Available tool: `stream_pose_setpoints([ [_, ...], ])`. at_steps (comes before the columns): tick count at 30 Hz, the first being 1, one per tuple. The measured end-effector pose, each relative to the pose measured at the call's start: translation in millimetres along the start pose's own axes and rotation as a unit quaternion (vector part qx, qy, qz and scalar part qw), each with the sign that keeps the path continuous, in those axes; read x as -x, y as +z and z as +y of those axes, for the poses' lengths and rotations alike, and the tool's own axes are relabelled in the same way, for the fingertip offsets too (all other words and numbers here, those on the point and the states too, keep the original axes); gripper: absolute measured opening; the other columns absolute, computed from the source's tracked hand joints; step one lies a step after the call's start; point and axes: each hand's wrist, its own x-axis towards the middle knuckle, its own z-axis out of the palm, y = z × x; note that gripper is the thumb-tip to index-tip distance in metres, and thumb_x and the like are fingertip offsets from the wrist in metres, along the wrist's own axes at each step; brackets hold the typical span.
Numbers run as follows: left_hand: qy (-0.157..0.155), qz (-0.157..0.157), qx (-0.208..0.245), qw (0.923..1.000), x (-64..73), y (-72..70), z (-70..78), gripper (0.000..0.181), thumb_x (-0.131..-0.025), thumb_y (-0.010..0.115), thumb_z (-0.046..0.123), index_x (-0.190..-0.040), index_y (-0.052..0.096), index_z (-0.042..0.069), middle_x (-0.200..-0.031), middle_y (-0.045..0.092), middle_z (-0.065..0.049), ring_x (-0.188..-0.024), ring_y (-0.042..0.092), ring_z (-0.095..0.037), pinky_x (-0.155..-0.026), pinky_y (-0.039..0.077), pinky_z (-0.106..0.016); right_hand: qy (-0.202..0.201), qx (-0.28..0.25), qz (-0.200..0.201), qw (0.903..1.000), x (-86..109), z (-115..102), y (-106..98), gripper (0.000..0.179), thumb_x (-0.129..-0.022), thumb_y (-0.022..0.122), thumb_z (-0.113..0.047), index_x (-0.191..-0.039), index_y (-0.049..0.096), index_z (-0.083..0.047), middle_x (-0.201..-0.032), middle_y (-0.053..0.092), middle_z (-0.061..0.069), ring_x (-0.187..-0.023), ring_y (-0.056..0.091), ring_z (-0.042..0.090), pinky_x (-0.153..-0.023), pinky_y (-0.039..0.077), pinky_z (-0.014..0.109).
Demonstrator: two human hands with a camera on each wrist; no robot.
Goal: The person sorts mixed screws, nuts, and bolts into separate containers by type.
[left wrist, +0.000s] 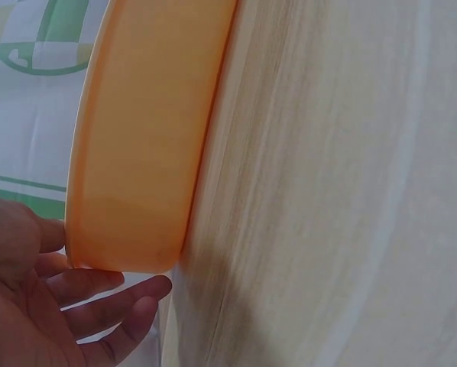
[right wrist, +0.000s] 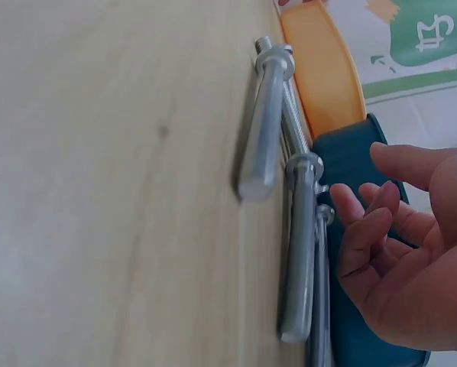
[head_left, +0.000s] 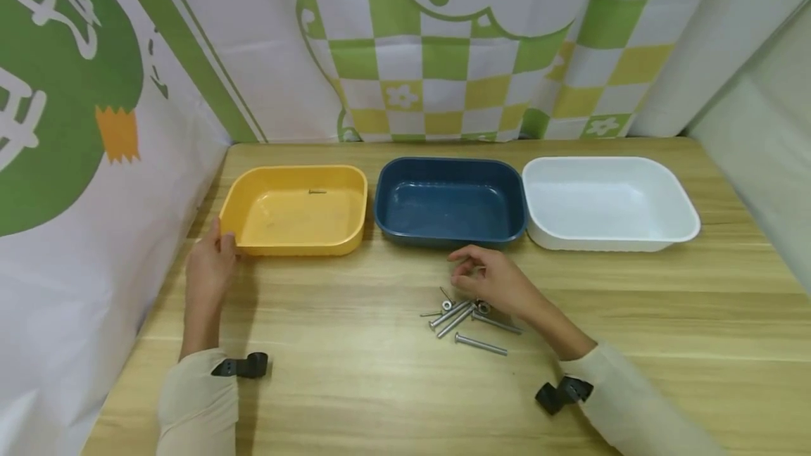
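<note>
My left hand (head_left: 210, 266) holds the front left corner of a yellow plastic tray (head_left: 355, 238), with its thumb and fingers at the rim and outer wall. A small screw (head_left: 317, 192) lies inside that tray. My right hand (head_left: 497, 283) hovers between the dark blue tray (head_left: 450, 239) and a small pile of hardware, its fingers loosely bent and nothing between them. Below it on the table are several long metal bolts (head_left: 481, 345), a nut (head_left: 447, 305) and thin small screws (head_left: 431, 314). In the right wrist view, bolts (right wrist: 299, 260) lie beside the right hand (right wrist: 412, 252).
To the right of the blue tray stands a white tray (head_left: 611, 243), their rims close together. All three trays form a row toward the back of the wooden table (head_left: 355, 385). Patterned cloth (head_left: 443, 62) hangs behind the table, and more cloth (head_left: 95, 280) covers the left side.
</note>
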Motion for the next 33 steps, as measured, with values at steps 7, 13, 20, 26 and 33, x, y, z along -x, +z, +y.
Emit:
stream_pose_setpoints([
  [7, 0.005, 0.001, -0.004, 1.0000, -1.5, 0.0, -0.8, 0.054, -0.108, 0.030, 0.028, -0.156, 0.025, 0.003, -0.118, 0.064, -0.028, -0.093, 0.065, -0.037, -0.064, 0.045, -0.032, 0.043, 0.008, -0.017, 0.9989, 3.0, 4.7, -8.8, 0.034, -0.090, 0.071, -0.007, -0.121, 0.065, 0.003, -0.090, 0.068, 0.007, -0.073, 0.060, 0.016, -0.060, 0.047, 0.027],
  [13, 0.010, -0.002, -0.007, 0.9999, -2.0, 1.7, -2.2, 0.054, -0.108, 0.030, 0.028, -0.156, 0.025, 0.002, -0.108, 0.067, -0.028, -0.090, 0.064, -0.038, -0.063, 0.044, -0.034, 0.035, 0.020, -0.032, 0.9987, 0.4, 6.9, -7.7, 0.032, -0.089, 0.073, -0.007, -0.118, 0.067, 0.004, -0.083, 0.066, 0.005, -0.070, 0.058, 0.016, -0.060, 0.045, 0.027],
  [20, 0.017, 0.000, -0.005, 0.9998, -3.8, 4.4, -4.2, 0.054, -0.109, 0.029, 0.028, -0.156, 0.024, 0.003, -0.105, 0.068, -0.026, -0.080, 0.058, -0.033, -0.060, 0.042, -0.034, 0.033, 0.045, -0.035, 0.9978, -3.4, 8.9, -2.6, 0.031, -0.085, 0.076, -0.006, -0.114, 0.069, 0.002, -0.078, 0.065, 0.002, -0.065, 0.056, 0.014, -0.057, 0.044, 0.027],
  [26, 0.024, 0.004, -0.011, 0.9996, -5.3, 2.8, -1.6, 0.055, -0.108, 0.028, 0.027, -0.157, 0.022, 0.004, -0.100, 0.069, -0.026, -0.083, 0.061, -0.037, -0.067, 0.045, -0.042, 0.031, 0.056, -0.040, 0.9971, -6.6, 8.1, -1.1, 0.034, -0.081, 0.078, -0.005, -0.113, 0.069, 0.002, -0.076, 0.065, 0.001, -0.062, 0.055, 0.013, -0.055, 0.044, 0.027],
  [33, 0.023, 0.010, -0.007, 0.9997, -7.2, 4.2, 0.5, 0.054, -0.108, 0.030, 0.027, -0.157, 0.024, 0.004, -0.101, 0.068, -0.027, -0.092, 0.060, -0.042, -0.077, 0.045, -0.049, 0.038, 0.078, -0.047, 0.9951, -9.9, 3.8, 3.7, 0.033, -0.079, 0.080, -0.005, -0.111, 0.070, -0.001, -0.075, 0.065, -0.002, -0.064, 0.056, 0.012, -0.062, 0.046, 0.029],
])
